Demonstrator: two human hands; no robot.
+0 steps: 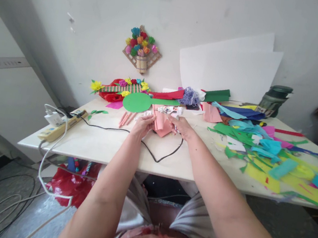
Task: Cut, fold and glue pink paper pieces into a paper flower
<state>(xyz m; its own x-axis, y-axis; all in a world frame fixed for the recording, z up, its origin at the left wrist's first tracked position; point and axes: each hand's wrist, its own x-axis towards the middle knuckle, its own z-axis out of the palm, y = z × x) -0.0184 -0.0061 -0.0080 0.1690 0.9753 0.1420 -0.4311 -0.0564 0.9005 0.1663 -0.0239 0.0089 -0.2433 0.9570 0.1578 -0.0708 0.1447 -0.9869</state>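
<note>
The pale surface [106, 147] spreads out under both hands and carries everything here. Far beyond the hands, white sheets [230, 70] lean on the wall, and a flower craft [141, 50] hangs up to the left of them. To the right of the right hand lies a wide litter of paper scraps [275, 161] in green, yellow, blue and pink, with a dark green jar [273, 99] behind it. Well to the left of the left hand sits a power strip [61, 127], and a black cable [159, 157] runs from it and loops just below both hands. Just beyond the left hand lies a green disc [136, 102], with a red and striped flower piece [118, 88] behind it. Between the hands is the pink paper [160, 125], resting on the surface. The left hand [143, 124] has its fingers curled onto the paper's left edge, and the right hand [182, 127] pinches its right side, thumb and fingers closed on it. Small pink strips [127, 119] lie just left of the left hand.
</note>
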